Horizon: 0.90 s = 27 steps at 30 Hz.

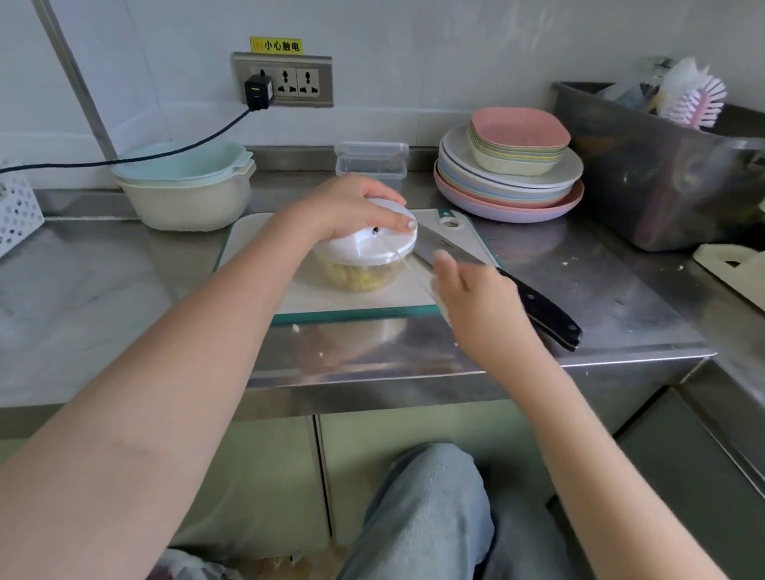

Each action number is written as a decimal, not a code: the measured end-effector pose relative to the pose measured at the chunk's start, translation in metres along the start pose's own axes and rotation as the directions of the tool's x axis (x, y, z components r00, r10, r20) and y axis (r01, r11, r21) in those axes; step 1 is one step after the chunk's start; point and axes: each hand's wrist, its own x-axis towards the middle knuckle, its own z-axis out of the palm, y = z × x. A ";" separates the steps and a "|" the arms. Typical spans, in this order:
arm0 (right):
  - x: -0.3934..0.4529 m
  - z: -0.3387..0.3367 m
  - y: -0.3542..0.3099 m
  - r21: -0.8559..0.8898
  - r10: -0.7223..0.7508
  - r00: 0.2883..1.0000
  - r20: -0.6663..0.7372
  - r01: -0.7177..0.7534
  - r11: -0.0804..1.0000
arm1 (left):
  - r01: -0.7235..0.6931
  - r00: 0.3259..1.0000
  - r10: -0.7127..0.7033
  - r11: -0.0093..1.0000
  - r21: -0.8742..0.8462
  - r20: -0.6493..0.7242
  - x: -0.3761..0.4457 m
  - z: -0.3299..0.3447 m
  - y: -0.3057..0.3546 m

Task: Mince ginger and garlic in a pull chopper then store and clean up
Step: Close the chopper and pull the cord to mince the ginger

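Chopper [365, 254] pinned – cord [403, 260] running out!
Left hand [350, 210] presses flat on the slick, light lid; right hand [471, 296] blurred – grip unclear.

L hand [348, 208] palm-down, fingers spread & lightly curved over chopper lid [375, 237], pressing on it | L forearm bare, runs in from lower left | R hand [470, 302] blurred, fingers closed round sth white, can't tell what; a thin cord runs from lid toward it | R forearm bare, in from lower right
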 end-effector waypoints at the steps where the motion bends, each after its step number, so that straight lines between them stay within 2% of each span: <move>1: 0.005 0.008 -0.012 0.008 -0.023 1.000 0.010 0.023 1.000 | -0.004 1.000 0.004 1.000 -0.005 0.000 0.000 0.000 -0.001; 6: 0.005 0.001 0.001 -0.109 0.020 1.000 0.016 -0.018 0.994 | 0.000 1.000 0.000 1.000 0.010 0.001 0.002 -0.001 0.001; 9: -0.014 -0.010 0.023 -0.204 0.099 0.991 0.088 -0.080 0.976 | -0.001 1.000 0.001 1.000 0.010 0.001 0.002 0.000 -0.001; 11: -0.015 -0.014 0.023 -0.207 0.133 0.985 0.106 -0.109 0.972 | -0.001 1.000 0.001 1.000 0.008 0.002 0.002 0.000 0.000; 13: -0.005 -0.010 0.010 -0.122 0.048 0.996 0.081 -0.038 0.992 | -0.004 1.000 0.004 1.000 0.004 0.007 0.001 0.000 0.000; 15: 0.008 -0.001 -0.011 0.013 -0.097 0.995 -0.036 0.098 0.995 | -0.013 1.000 0.013 1.000 0.000 0.010 0.002 0.001 -0.001; 17: 0.018 0.006 -0.024 0.029 -0.160 0.985 -0.068 0.162 0.986 | -0.018 1.000 0.018 1.000 -0.008 0.007 0.001 0.001 -0.001; 22: -0.004 -0.006 0.031 -0.143 0.024 0.999 -0.037 -0.029 0.989 | -0.012 1.000 0.012 1.000 0.009 0.008 0.003 -0.001 -0.001; 24: -0.022 -0.020 0.043 -0.124 0.089 0.995 -0.051 -0.095 0.988 | -0.010 1.000 0.010 1.000 0.010 0.006 0.003 -0.001 -0.001; 27: -0.019 -0.018 0.022 -0.109 0.024 0.995 -0.093 -0.034 0.994 | -0.009 1.000 0.009 1.000 0.026 0.003 0.002 0.000 0.001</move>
